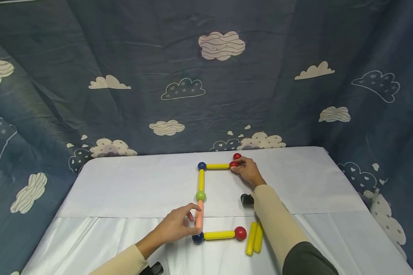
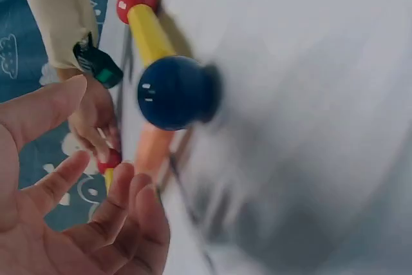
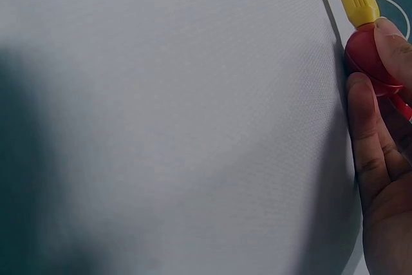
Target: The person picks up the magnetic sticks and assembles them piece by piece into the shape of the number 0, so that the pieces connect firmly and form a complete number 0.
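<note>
My right hand [image 1: 249,172] pinches a red ball [image 3: 367,56] between thumb and fingers. That ball meets the end of a yellow stick [image 1: 218,166], whose other end joins a dark blue ball [image 1: 202,165]. From there another yellow stick [image 1: 201,180] runs to a green ball [image 1: 200,196], and an orange stick [image 1: 199,218] continues to a second blue ball [image 2: 170,93]. A yellow stick [image 1: 219,235] links this to a red ball [image 1: 240,233]. Beside the orange stick, my left hand [image 1: 177,224] has its fingers spread and loosely bent, gripping nothing in the left wrist view.
Two loose yellow sticks [image 1: 251,238] lie near the right forearm. Just behind the right hand is one more red ball [image 1: 237,156]. A black device [image 1: 246,199] is on the right wrist. The white-covered table [image 1: 134,183] ends at a cloud-patterned curtain [image 1: 141,61].
</note>
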{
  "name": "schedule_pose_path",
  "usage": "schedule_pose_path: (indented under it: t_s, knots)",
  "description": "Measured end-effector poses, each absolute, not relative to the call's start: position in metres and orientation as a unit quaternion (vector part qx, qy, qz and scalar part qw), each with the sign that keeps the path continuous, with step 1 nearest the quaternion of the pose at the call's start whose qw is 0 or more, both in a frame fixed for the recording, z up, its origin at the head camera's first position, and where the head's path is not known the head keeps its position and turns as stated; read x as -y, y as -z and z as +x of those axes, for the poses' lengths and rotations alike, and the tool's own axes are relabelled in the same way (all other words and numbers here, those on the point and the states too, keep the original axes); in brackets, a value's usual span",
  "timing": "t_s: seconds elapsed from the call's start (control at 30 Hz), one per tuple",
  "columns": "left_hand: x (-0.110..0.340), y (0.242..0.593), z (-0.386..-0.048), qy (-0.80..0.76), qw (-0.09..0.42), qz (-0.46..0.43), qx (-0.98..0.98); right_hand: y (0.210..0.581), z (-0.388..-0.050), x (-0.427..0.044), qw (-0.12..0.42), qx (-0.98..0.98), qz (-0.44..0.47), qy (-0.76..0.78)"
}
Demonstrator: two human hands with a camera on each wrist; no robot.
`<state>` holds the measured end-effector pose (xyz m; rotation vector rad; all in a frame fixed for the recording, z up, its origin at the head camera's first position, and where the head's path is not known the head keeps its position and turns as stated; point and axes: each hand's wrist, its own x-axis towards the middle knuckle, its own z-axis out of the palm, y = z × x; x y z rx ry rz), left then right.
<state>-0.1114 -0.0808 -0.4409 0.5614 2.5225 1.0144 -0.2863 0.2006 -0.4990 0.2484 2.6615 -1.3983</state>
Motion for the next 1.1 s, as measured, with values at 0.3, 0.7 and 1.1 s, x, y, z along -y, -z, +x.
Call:
schedule_pose_path:
  t_s: [0.3, 0.7, 1.1]
  knots:
    - [0.081, 0.458, -0.109, -0.389, 0.233, 0.197, -0.869, 0.5, -0.286, -0.201, 0.064, -0.878, 0.082, 0.468]
    - [0.077, 0.462, -0.107, -0.383, 0.241, 0.211, -0.866, 0.499, -0.288, -0.2, 0.061, -0.88, 0.079, 0.465]
    - [0.079, 0.464, -0.11, -0.382, 0.237, 0.228, -0.864, 0.499, -0.286, -0.199, 0.059, -0.88, 0.081, 0.464]
